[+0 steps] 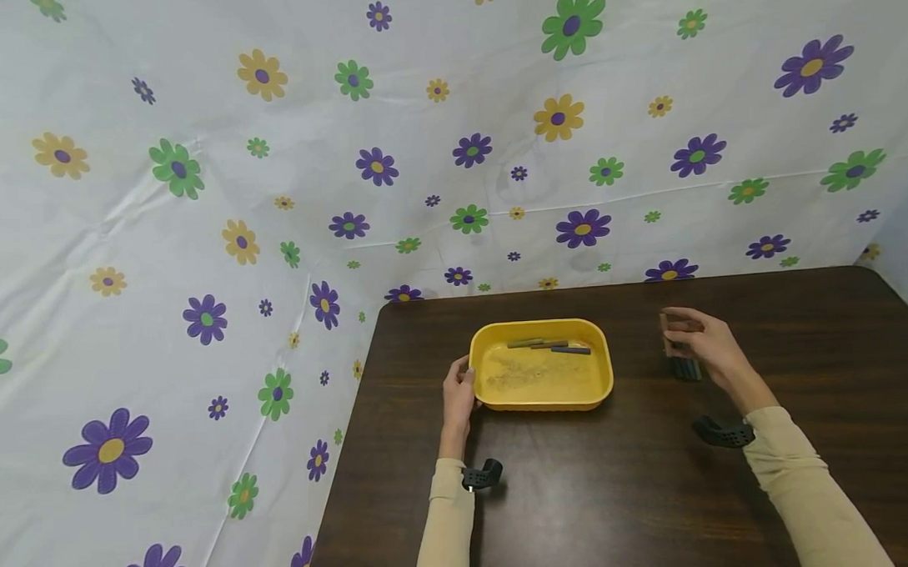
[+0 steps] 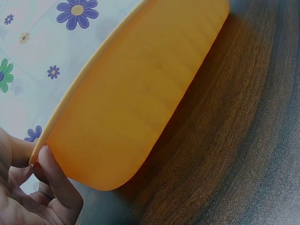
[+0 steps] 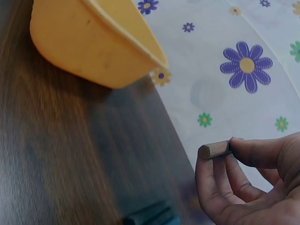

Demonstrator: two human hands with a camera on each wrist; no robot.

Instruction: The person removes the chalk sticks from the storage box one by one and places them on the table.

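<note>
A yellow plastic tray stands on the table, its floor smudged dark. Inside it, toward the back, lie a greenish stick, a brownish stick and a dark blue stick. The tray's left rim is pinched by my left hand, thumb outside the wall in the left wrist view. My right hand holds a brown chalk-like stick between thumb and fingertips, raised off the table to the right of the tray. Below that hand, several dark sticks lie side by side, partly hidden by it.
The dark wooden table ends at a white flowered sheet along its back and left sides. A black band is on the right wrist, another black band on the left.
</note>
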